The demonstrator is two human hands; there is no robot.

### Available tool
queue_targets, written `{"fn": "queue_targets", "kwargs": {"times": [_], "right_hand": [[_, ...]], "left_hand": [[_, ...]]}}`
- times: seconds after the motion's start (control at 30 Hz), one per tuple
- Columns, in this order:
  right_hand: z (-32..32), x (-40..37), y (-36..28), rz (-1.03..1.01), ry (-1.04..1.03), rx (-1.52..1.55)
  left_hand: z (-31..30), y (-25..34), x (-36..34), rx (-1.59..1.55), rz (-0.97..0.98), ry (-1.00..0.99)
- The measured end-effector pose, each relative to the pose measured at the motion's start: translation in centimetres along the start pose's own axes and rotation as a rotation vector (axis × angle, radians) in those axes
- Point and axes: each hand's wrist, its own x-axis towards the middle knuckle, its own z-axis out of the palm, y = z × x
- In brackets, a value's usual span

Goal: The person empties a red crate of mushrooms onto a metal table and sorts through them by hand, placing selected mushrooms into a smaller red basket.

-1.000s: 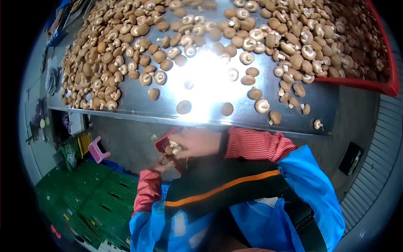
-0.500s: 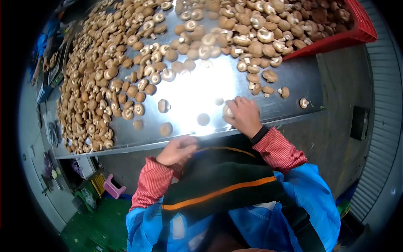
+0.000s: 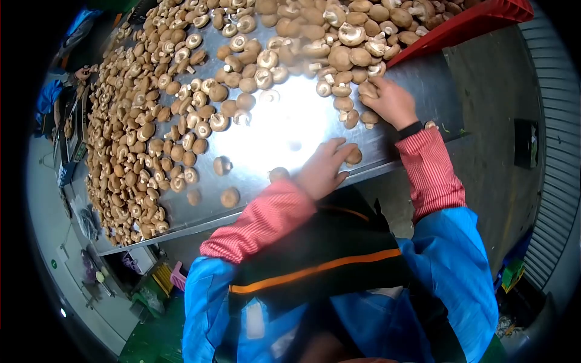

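Brown-capped mushrooms, shiitake-like with pale stems, cover much of the metal table (image 3: 387, 151). My right hand (image 3: 393, 104) is at the right side of the heap, thumb and fingers closed on a mushroom (image 3: 367, 91). Close to the front edge, my left hand (image 3: 322, 168) reaches rightward, fingers apart. A single mushroom (image 3: 354, 156) lies right at its fingertips. Several loose mushrooms lie left of that hand, among them one cap (image 3: 230, 197) near the edge. Another mushroom (image 3: 430, 124) shows partly behind my right wrist.
A red crate (image 3: 466, 33) stands at the upper right with mushrooms beside and behind it. A dense spread of mushrooms (image 3: 127, 157) fills the table's left side. At the far left, another person's hand (image 3: 83, 73) shows. Plastic bags (image 3: 86, 224) hang by the left corner.
My right hand has moved forward and right to the heap. My left hand has come from the front edge over the table, beside a single mushroom. The view has shifted slightly.
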Motion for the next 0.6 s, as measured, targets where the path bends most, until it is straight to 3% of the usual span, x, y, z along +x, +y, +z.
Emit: {"fn": "queue_targets", "kwargs": {"times": [0.03, 0.07, 0.1, 0.13, 0.2, 0.23, 0.33, 0.4, 0.5, 0.6], "right_hand": [[-0.5, -0.9, 0.2, 0.052, 0.015, 0.118], [-0.9, -1.4, 0.6, 0.103, 0.029, 0.236], [-0.7, -1.6, 1.5, 0.153, -0.064, 0.570], [-0.8, -2.2, 2.4, 0.217, -0.132, 0.690], [-2.9, -5.4, 1.6, 0.348, -0.257, 0.928], [-2.2, -6.9, 1.7, 0.228, -0.218, 0.876], [-1.4, -11.0, -2.9, -0.035, -0.235, 0.789], [-2.6, -11.7, -8.2, -0.316, -0.303, 0.442], [0.3, -12.9, -9.5, -0.620, -0.027, 0.387], [-1.3, -10.7, -5.7, -0.487, -0.029, 0.406]], "left_hand": [[0.7, -0.5, 0.8, 0.119, 0.089, 0.037], [1.2, -1.1, 1.4, 0.164, 0.093, -0.062], [1.8, -1.9, 2.0, 0.210, 0.096, -0.162], [2.3, -2.5, 2.4, 0.256, 0.099, -0.262], [3.0, -3.3, 1.7, -0.253, -0.133, -0.081], [3.0, -3.4, 1.2, -0.507, -0.251, 0.010], [-1.9, -1.0, 0.2, -1.594, -0.715, 0.024], [-1.4, -2.5, -1.9, -1.791, -0.820, -0.020], [0.2, -4.5, -4.3, -1.826, -0.807, -0.034], [-0.2, -3.1, -4.9, -1.812, -0.742, -0.076]]}}
